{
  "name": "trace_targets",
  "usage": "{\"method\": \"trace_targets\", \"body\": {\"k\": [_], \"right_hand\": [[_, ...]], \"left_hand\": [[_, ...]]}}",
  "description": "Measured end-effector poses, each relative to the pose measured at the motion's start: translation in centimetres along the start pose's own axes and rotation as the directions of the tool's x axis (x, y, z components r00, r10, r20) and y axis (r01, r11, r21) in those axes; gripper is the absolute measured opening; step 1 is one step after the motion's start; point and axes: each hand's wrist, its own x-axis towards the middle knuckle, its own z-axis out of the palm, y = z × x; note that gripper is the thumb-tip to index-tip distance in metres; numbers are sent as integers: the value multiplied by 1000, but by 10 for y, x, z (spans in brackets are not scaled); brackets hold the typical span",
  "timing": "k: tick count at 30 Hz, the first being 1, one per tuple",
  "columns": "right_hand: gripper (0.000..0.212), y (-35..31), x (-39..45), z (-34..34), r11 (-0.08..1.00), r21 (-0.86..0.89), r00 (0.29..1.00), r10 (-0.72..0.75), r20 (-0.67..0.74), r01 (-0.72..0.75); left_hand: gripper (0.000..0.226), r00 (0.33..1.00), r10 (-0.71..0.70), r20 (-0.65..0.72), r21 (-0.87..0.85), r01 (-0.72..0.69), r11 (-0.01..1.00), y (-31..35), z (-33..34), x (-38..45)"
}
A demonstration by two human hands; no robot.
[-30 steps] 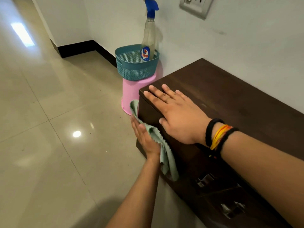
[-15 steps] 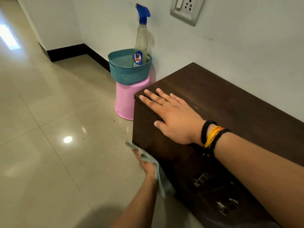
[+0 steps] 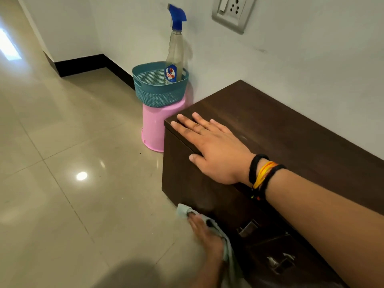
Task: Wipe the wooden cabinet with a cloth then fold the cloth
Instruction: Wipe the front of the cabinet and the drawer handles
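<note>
A low dark wooden cabinet [image 3: 291,129] stands against the white wall on the right. My right hand [image 3: 212,148] lies flat and open on its top, fingers reaching the left corner. My left hand [image 3: 205,233] presses a pale green cloth [image 3: 226,244] against the bottom of the cabinet's front face, close to the floor. The cloth sticks out past my fingertips and trails down behind my wrist. Metal handles [image 3: 247,227] show on the front just right of the cloth.
A teal basket [image 3: 158,94] with a blue-topped spray bottle [image 3: 175,53] sits on an upturned pink bucket [image 3: 155,129] left of the cabinet. Glossy tiled floor [image 3: 72,163] spreads to the left. A wall socket [image 3: 232,11] is above.
My left hand has slid the cloth down the cabinet's front face, from near the top corner to the bottom edge. My right hand has stayed on the top.
</note>
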Motion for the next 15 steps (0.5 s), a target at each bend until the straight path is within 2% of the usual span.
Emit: {"method": "trace_targets", "body": {"k": [2, 3, 5, 6, 9, 11, 15], "right_hand": [[78, 1, 6, -9, 1000, 11, 999, -15, -30, 16], [78, 2, 8, -12, 1000, 23, 999, -19, -43, 20], [76, 3, 8, -11, 999, 45, 998, -21, -57, 23], [75, 3, 7, -9, 998, 45, 998, -29, -56, 32], [70, 3, 1, -6, 997, 57, 997, -53, -59, 57], [68, 5, -8, -6, 995, 72, 996, -63, -64, 68], [68, 18, -32, -4, 996, 78, 997, -41, -72, 47]], "left_hand": [[102, 999, 35, 14, 106, -36, 994, 12, 10, -19], [102, 993, 112, 32, 123, -115, 986, 3, 9, -24], [85, 972, 220, 87, 211, -234, 949, -16, 4, -22], [80, 964, 240, 114, 279, -263, 923, -31, 3, -14], [91, 956, 267, 122, 352, -293, 889, -27, 9, -4], [82, 941, 314, 127, 349, -339, 874, -17, 13, -9], [57, 832, 510, 219, 330, -555, 764, -7, 30, -19]]}}
